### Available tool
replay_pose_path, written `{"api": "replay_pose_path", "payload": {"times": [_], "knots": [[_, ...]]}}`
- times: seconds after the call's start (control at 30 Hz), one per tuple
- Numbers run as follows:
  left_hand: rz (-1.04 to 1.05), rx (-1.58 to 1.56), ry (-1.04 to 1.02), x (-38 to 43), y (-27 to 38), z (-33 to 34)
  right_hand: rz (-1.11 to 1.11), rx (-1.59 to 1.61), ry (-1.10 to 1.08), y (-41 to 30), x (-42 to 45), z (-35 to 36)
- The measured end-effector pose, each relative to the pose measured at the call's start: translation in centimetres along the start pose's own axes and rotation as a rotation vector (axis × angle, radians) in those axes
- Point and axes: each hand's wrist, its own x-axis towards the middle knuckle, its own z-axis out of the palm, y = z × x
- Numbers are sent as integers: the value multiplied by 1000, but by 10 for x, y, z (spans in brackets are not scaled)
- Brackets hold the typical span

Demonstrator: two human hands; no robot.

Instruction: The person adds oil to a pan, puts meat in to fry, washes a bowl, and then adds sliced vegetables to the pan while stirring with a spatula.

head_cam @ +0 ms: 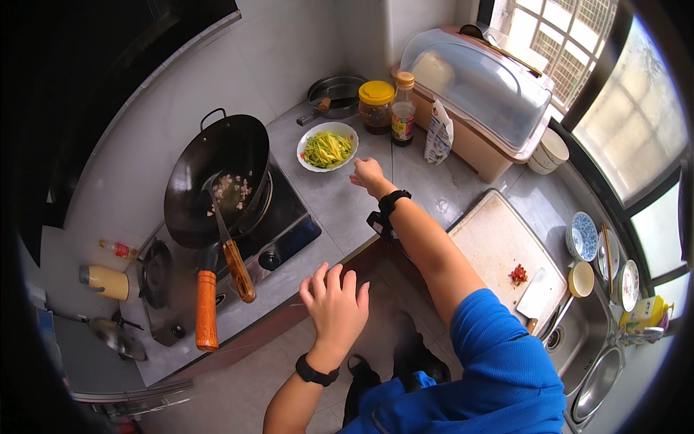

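My left hand [337, 305] hovers over the floor in front of the counter edge, fingers spread and holding nothing. Stretched out over the counter, my right hand [370, 174] is close to the lower right rim of a white scalloped plate [347, 161]; its fingers are loosely bent, and nothing shows between them. Yellow-green vegetable strips [327, 150] are heaped on that plate. To the left, a black wok [184, 190] with an orange wooden handle [206, 312] sits on the gas stove [293, 225]. Small pale meat pieces [233, 187] lie inside, and a wooden-handled spatula [232, 255] leans in it.
Behind the plate stand a pan [337, 89], a yellow-lidded jar [376, 111], a sauce bottle [403, 116] and a white packet [439, 135]. At right, a cutting board [482, 247] bears chopped red pieces [518, 274] and a cleaver [534, 295], near a sink [583, 325] and several bowls.
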Motion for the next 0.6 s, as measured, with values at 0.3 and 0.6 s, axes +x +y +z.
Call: {"api": "replay_pose_path", "payload": {"times": [0.3, 0.6], "knots": [[-177, 3, -113, 11, -6, 23, 22, 212, -146, 7, 71, 18], [-205, -362, 4, -19, -13, 13, 96, 33, -183, -4, -35, -54]]}}
